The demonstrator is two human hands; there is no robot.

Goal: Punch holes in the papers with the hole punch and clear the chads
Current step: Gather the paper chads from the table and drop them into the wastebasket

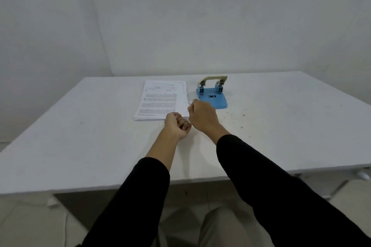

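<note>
A stack of printed white papers (160, 100) lies flat on the white table (80, 136), toward its far middle. To its right stands a blue hole punch (213, 97) with a cream lever handle raised. My left hand (177, 125) is curled into a fist at the stack's near right corner, with nothing visible in it. My right hand (202, 115) hovers at the stack's right edge, fingers curled and hidden from me; whether they pinch the paper I cannot tell. Small dark chads (234, 118) are scattered on the table right of my right hand.
A plain white wall stands close behind the table. The table's near edge runs just above my lap, with its legs and a tiled floor below. Both of my forearms wear black sleeves.
</note>
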